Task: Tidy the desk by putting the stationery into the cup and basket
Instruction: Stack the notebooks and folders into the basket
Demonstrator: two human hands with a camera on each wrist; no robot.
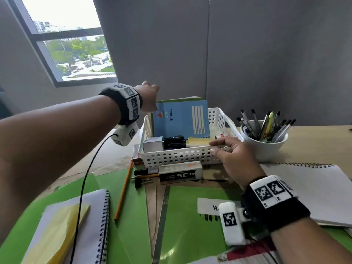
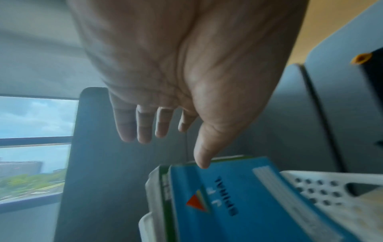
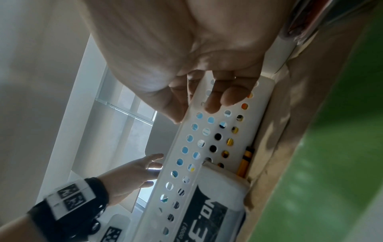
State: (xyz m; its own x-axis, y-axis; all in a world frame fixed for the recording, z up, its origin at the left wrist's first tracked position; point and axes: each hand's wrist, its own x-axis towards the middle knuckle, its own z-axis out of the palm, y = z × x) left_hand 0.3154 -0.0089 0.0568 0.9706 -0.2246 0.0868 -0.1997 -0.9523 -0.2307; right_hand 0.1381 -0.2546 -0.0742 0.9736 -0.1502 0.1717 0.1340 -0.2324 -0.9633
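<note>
We are looking at a white plastic basket (image 1: 182,156), rectangular, its walls punched with round holes, sitting toward the far edge of a pale wood-grain desk (image 1: 314,138) that is backing onto grey felt-like partition panels (image 1: 266,54), with a dark-framed window (image 1: 70,44) at the far left. Inside the basket a blue spiral notebook (image 1: 181,119) is standing on edge against its far wall, with a green-covered book just behind it; along the near wall a small grey box (image 1: 153,144), a black object we cannot identify, and a yellow sticky-note pad (image 1: 200,141) are lying side by side. We are seeing the left hand (image 2: 165,73) hovering above the notebook's upper left corner, fingers straight and spread, holding nothing; whether the thumb tip is touching the cover we cannot tell. The right hand (image 1: 232,157) is resting at the basket's near right corner, thumb over the rim and relaxed fingers lying against the perforated outer wall. A round white cup (image 1: 264,147), glossy, is standing just right of the basket, crowded with pens leaning outward. Against the basket's near wall a stapler box marked NO.35 (image 1: 180,173) is lying beside a black marker (image 1: 144,171), a binder clip (image 1: 142,182) and an orange pencil (image 1: 123,189). Green folders (image 1: 190,225), spiral pads and a metal ruler (image 1: 162,223) are covering the near edge.
</note>
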